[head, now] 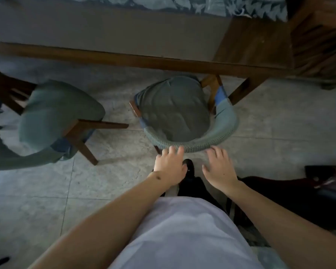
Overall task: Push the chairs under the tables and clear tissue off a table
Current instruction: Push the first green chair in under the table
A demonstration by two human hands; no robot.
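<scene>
A chair [175,111] with a grey-green seat and a curved woven backrest stands in front of me, its front tucked partly under the long wooden table [124,59]. My left hand [170,167] has its fingers spread, the fingertips touching the rear of the backrest. My right hand [218,167] is open too, fingers apart just behind the backrest; whether it touches is unclear. A second chair [52,121] of the same kind stands to the left, turned at an angle and out from the table. No tissue shows in this view.
The floor [105,181] is grey tile. A dark wooden piece of furniture [318,45] stands at the far right beside the table end. A dark bag or object [326,183] lies on the floor at the right. My shoe [188,166] sits just behind the chair.
</scene>
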